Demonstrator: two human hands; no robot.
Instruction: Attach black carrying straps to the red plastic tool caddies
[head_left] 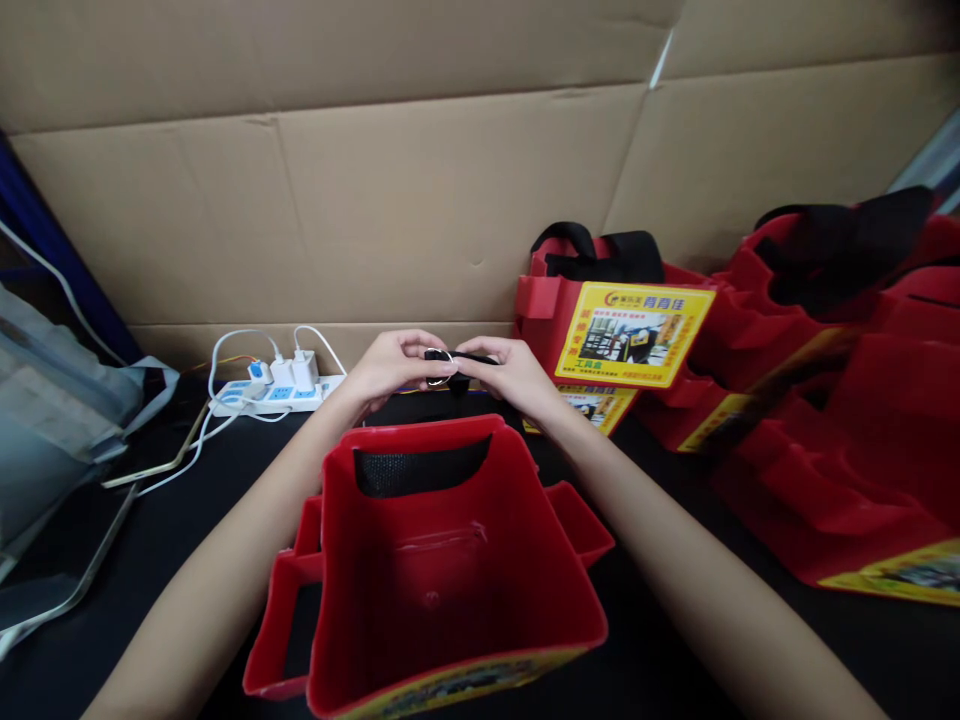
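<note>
A red plastic tool box (457,530) stands in front of me with its opening facing up and black webbing (420,470) showing through a slot in its far wall. Just beyond that wall, both hands meet at a shiny metal ring buckle (452,367) and a black strap (477,357). My left hand (391,370) is closed, pinching the ring buckle and the strap by it. Closed on the strap to the right of the buckle is my right hand (517,372). Some fingertips are hidden behind the strap.
Several red tool boxes with black straps (604,258) and yellow labels (636,335) crowd the right side. A white power strip (281,397) with plugs and cables lies at the left. Clear plastic bags (52,400) sit far left. A cardboard wall (390,220) closes off the back.
</note>
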